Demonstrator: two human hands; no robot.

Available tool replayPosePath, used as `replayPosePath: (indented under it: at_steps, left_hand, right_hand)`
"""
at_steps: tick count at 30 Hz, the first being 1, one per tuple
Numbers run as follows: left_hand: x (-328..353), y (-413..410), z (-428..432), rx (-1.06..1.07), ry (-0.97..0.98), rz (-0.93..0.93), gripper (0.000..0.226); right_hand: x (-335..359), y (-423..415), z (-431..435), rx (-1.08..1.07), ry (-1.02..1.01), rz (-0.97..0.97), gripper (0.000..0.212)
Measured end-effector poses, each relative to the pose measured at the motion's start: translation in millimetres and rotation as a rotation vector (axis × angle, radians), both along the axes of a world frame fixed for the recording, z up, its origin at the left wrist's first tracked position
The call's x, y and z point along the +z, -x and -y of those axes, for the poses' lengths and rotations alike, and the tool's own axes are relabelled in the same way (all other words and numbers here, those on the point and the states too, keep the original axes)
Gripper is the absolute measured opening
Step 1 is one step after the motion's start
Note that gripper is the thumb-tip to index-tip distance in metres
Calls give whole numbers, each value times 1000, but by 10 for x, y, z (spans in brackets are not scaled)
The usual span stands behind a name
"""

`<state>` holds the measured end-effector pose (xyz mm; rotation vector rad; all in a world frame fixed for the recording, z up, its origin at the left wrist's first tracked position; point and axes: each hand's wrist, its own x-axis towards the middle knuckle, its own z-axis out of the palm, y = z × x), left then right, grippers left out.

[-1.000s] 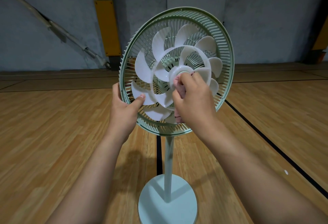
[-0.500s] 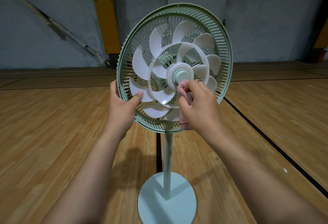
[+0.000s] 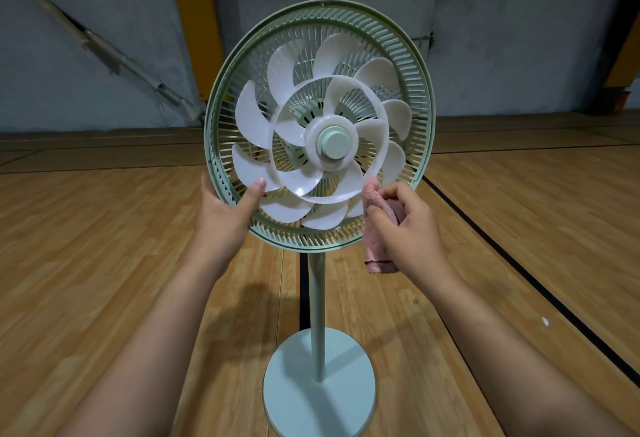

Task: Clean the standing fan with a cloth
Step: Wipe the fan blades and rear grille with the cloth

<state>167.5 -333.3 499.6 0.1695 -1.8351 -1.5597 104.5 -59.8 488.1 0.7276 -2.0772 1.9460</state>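
A pale green standing fan [image 3: 317,284] stands on a round base [image 3: 318,391] in front of me, its front grille off, so the white blades [image 3: 252,118] and green hub cap [image 3: 334,142] are bare. My left hand [image 3: 225,215] grips the lower left rim of the rear grille [image 3: 415,73], thumb on a blade. My right hand [image 3: 408,225] holds a folded pink cloth [image 3: 375,249] whose top end touches the lower right edge of the inner blade ring.
The fan stands on a wooden sports floor [image 3: 104,263] with black lines [image 3: 519,263]. A grey wall [image 3: 502,21] with a yellow padded post [image 3: 199,38] and a slanting pipe [image 3: 104,49] lies behind.
My right hand with the cloth has slid from the hub down and to the right, to the lower right blades. The left hand has kept its grip on the rim.
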Motion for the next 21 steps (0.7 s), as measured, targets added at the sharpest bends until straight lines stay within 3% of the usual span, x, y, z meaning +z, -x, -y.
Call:
replayPosePath:
  at_steps: [2, 4, 6, 11, 15, 21]
  left_hand:
    - [-106, -48, 2, -35, 120, 116, 56]
    - [-205, -112, 16, -96, 175, 273, 84]
    - [-298, -168, 35, -182, 238, 448, 95]
    - [-546, -255, -79, -378, 371, 816, 71]
    - [-670, -240, -448, -463, 315, 727, 53]
    - [-704, -160, -894, -400, 93, 461, 24]
  right_hand:
    - [-61, 12, -42, 18, -36, -64, 14]
    - [-144, 69, -86, 32, -70, -136, 19]
    - [-240, 143, -126, 66, -74, -128, 20]
    - [-418, 232, -210, 96, -171, -126, 17]
    - [-487, 212, -215, 144, -204, -141, 15]
    - [-590, 112, -176, 131, -250, -124, 30]
